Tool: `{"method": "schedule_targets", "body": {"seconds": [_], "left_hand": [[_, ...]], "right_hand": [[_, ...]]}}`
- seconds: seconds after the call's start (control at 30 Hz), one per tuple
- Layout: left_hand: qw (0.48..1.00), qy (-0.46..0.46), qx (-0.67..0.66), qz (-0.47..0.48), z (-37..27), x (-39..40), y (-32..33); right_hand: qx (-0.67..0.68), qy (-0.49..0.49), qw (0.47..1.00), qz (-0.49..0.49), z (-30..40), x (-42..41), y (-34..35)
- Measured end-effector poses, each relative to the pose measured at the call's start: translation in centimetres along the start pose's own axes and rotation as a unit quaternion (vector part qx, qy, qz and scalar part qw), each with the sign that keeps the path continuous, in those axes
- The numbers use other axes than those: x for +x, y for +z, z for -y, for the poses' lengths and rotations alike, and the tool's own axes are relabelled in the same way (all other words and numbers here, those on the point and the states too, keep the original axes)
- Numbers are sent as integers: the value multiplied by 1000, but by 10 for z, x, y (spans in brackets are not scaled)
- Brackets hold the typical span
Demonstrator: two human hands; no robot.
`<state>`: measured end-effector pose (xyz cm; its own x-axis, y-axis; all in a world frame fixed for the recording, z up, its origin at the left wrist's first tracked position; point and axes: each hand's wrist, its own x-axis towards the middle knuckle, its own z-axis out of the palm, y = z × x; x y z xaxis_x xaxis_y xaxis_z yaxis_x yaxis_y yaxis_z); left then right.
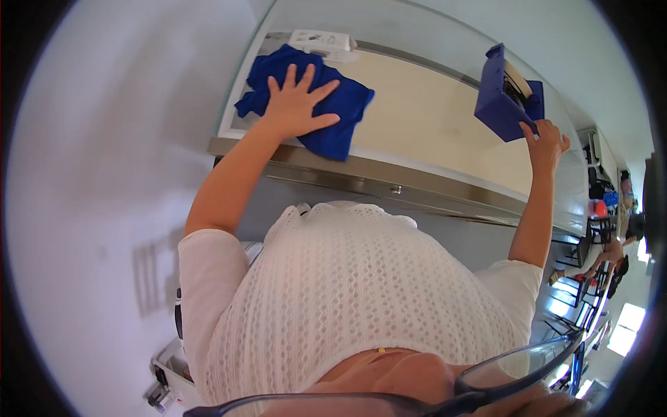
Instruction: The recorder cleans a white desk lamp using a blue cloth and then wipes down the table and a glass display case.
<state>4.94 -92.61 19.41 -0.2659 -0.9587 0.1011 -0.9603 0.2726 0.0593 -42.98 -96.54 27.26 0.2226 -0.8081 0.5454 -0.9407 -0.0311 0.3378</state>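
My left hand (297, 107) lies flat with spread fingers on a crumpled blue cloth (344, 99) at the left of a counter (417, 109) with a beige panel. One corner of the cloth laps over the metal front edge (359, 169). At the right end, my right hand (546, 140) pinches the near lower corner of a dark blue open-sided holder (497, 109). The holder is tilted; a beige round-edged piece (516, 78) and dark parts show inside it, too small to identify.
A white box with printed markings (320, 44) stands behind the cloth. A small metal lock (396, 189) sits on the counter's front. White wall (104, 156) bounds the left. Far right, a seated person (604, 260) is among dark chairs and tables.
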Motion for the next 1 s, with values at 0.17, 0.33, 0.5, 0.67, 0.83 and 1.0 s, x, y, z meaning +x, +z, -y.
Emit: {"method": "schedule_targets", "body": {"seconds": [0.17,0.33,0.5,0.67,0.83,1.0], "left_hand": [[991,131,-9,20,12,-22,-8],[970,237,-38,38,42,-35,-10],[942,325,-66,46,86,-28,-9],[903,414,-96,57,108,-28,-5],[880,455,-135,35,106,-21,2],[848,505,-138,80,116,-11,-6]], "right_hand": [[31,83,995,-35,14,-23,-12],[102,141,985,-5,83,-64,-32],[247,150,957,29,194,-80,-49],[343,251,903,61,312,-84,-50],[216,338,915,50,341,-66,-57],[206,382,900,42,354,-61,-64]]}}
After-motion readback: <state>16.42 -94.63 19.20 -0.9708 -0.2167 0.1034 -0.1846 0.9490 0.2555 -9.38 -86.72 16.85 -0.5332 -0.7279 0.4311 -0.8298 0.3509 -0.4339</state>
